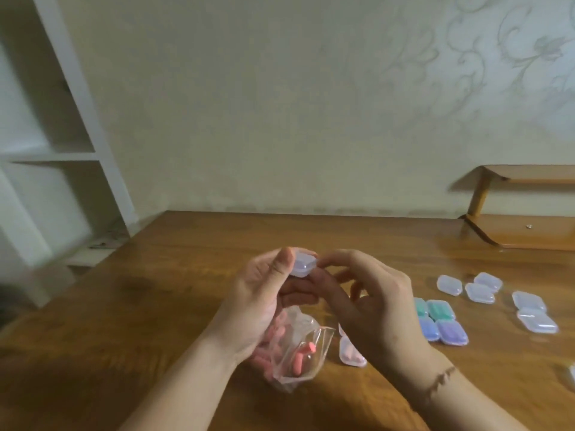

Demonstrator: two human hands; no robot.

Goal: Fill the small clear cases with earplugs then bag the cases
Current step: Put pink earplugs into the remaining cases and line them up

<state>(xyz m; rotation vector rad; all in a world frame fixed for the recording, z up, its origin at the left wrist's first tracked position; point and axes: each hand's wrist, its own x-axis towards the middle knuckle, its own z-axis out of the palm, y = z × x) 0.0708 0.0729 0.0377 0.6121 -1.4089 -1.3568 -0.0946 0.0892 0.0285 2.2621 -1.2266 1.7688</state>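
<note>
Small clear case point(301, 265) pinched between left hand point(264, 293) at nine o'clock and right hand point(370, 300) at three, long axis crosswise; pink earplug bag point(298, 353) below at six, nearer left.

The worktop point(174, 275) is brown wood with a shiny top. Behind it is a pale wall point(249, 104) with a swirly flower pattern point(513, 57) on its right side. On the left stands a white shelf unit point(62, 150) with open spaces in it. At the far right, on the worktop, sits a little wooden rack point(516, 206) with two flat boards, one above the other. A tiny shiny thing point(529, 226) lies on the lower board, too small to tell what it is.
</note>
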